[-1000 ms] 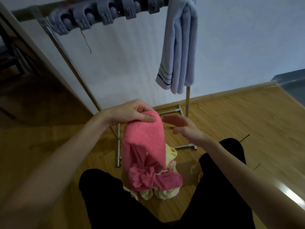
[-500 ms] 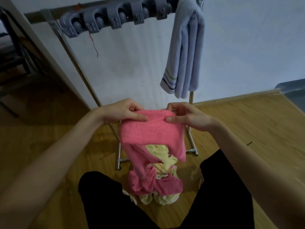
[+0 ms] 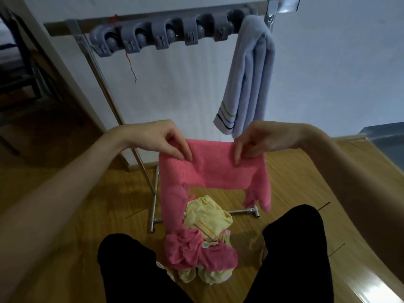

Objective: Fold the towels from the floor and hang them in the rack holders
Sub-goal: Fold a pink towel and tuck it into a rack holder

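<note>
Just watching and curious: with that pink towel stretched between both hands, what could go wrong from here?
1. The pink towel is only pinched at its top edge by the left hand and right hand, so a corner may slip.
2. Its lower end trails into the yellow towel on the floor and may drag it along.
3. The blue towel already hangs in one rack holder; reaching up might brush it.

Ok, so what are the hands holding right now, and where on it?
Both the left hand and the right hand pinch the pink towel along its top edge, one near each end.
</note>
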A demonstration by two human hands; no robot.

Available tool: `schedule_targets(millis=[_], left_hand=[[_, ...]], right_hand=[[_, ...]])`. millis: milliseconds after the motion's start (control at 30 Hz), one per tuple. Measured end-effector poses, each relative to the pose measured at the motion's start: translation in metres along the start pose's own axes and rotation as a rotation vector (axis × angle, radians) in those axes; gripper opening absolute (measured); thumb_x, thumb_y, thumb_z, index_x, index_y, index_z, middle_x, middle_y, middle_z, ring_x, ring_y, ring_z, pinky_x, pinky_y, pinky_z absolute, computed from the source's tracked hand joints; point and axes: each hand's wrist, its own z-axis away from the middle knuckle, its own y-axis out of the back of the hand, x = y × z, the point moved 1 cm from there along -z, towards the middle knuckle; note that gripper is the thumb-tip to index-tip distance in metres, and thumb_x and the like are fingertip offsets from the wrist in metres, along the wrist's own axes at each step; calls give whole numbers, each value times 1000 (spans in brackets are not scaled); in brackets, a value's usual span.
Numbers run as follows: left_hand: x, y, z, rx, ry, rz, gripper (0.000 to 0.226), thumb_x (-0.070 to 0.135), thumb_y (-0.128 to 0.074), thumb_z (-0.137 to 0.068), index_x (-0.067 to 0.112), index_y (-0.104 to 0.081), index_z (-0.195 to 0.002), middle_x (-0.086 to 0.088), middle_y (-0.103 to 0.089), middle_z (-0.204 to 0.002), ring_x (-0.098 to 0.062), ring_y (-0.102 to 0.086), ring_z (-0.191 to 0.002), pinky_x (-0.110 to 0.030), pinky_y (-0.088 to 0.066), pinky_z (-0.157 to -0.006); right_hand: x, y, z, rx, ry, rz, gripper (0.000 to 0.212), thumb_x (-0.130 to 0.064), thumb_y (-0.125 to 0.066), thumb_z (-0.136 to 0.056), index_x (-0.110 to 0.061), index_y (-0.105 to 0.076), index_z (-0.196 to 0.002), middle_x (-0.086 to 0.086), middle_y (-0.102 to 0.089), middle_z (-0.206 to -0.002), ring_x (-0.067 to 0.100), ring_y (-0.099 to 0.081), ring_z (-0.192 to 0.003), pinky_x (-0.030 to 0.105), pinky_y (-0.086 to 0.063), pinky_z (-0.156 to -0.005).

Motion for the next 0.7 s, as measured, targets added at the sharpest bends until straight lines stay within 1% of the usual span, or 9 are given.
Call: schedule_targets(millis=[100, 167, 233, 333, 400, 467, 533, 633, 700], left_hand=[[6, 13, -1, 96, 46, -188, 24, 13, -69, -85, 25, -74, -106, 19, -71, -100, 2, -64, -93, -20, -52, -85], [8, 18, -2, 231, 76, -238, 30, 18, -71, -83, 26, -71, -112, 14, -70, -103, 0, -64, -92, -22, -54, -83], [9, 21, -3, 444, 81, -250, 36, 21, -74, -79, 25, -69, -115, 5, -69, -104, -8, -64, -90, -26, -57, -78], [11, 27, -9, 744, 24, -294, 42, 21, -76, -77, 19, -67, -118, -4, -68, -104, -16, -61, -91, -26, -48, -76], [14, 33, -15, 871, -4, -392, 38, 16, -72, -80, 17, -66, -118, -7, -66, -103, -21, -59, -92, -26, -43, -78], [18, 42, -22, 979, 17, -500, 38, 12, -65, -83, 17, -63, -121, -9, -60, -102, -25, -56, -93, -28, -41, -78], [25, 52, -28, 1071, 48, -584, 46, 6, -60, -83, 16, -55, -128, -11, -55, -104, -29, -54, -94, -30, -41, -78], [38, 69, -37, 1162, 62, -664, 55, -3, -56, -81, 14, -48, -134, -16, -49, -109, -35, -53, -94, -35, -44, -78], [45, 80, -44, 1191, 75, -699, 57, -7, -54, -81, 14, -47, -134, -17, -48, -111, -39, -53, -92, -36, -42, -75]], right_hand=[[-16, 4, -14, 37, -94, 335, 28, -8, -58, -90, -26, -74, -104, -16, -71, -103, 0, -64, -95, 19, -49, -89], [-22, 9, -22, 163, -142, 476, 29, -10, -59, -90, -27, -71, -111, -17, -70, -101, -6, -62, -83, 10, -46, -80], [-28, 16, -26, 316, -150, 510, 34, -6, -60, -87, -25, -70, -114, -21, -66, -91, -11, -55, -67, 0, -39, -65], [-37, 28, -31, 534, -73, 534, 38, -2, -58, -84, -21, -70, -114, -12, -65, -87, 1, -52, -63, -4, -36, -61], [-43, 36, -34, 665, 1, 559, 37, 2, -55, -81, -15, -72, -110, -8, -63, -80, 9, -52, -62, 1, -39, -59], [-48, 44, -39, 774, 49, 569, 36, 8, -51, -75, -7, -73, -100, 4, -66, -77, 20, -54, -61, 16, -42, -59], [-54, 52, -43, 898, 73, 551, 29, 10, -49, -71, 1, -71, -88, 12, -61, -73, 27, -54, -63, 21, -36, -55], [-63, 61, -50, 1108, 86, 481, 28, 6, -50, -73, -2, -70, -91, 4, -55, -81, 21, -52, -72, 18, -31, -58], [-68, 68, -56, 1195, 64, 446, 35, 5, -49, -74, -6, -70, -100, 2, -58, -92, 18, -54, -85, 21, -39, -69]])
